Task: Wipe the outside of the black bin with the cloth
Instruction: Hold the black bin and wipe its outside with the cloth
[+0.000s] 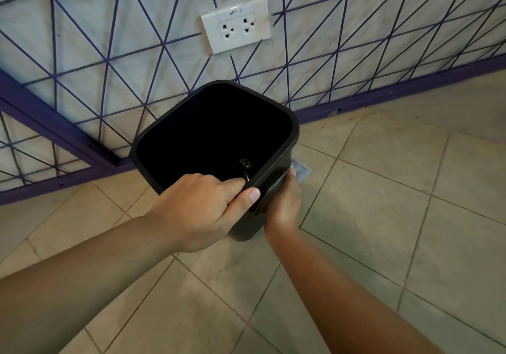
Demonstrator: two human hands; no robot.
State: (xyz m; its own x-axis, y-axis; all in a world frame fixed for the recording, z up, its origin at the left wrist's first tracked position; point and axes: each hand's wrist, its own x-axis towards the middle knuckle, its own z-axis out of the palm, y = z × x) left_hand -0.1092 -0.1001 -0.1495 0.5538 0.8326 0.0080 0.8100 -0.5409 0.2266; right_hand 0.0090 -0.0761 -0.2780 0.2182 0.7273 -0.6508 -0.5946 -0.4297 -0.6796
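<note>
The black bin [213, 134] on the tiled floor looks light, stiff and smooth, so the left hand [197, 211] pinches its near rim while, just beside, the right hand [284, 205] presses the soft cloth [301, 171] to the outer wall

white wall socket [237, 26], label "8PP-2"

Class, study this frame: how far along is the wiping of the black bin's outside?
Done: the left hand grips the black bin by its near rim, steadying it on the tiled floor.
In hand: the right hand presses the cloth against the bin's right outer wall.
Left: the other outer sides; which are already wiped cannot be told from here.
</note>
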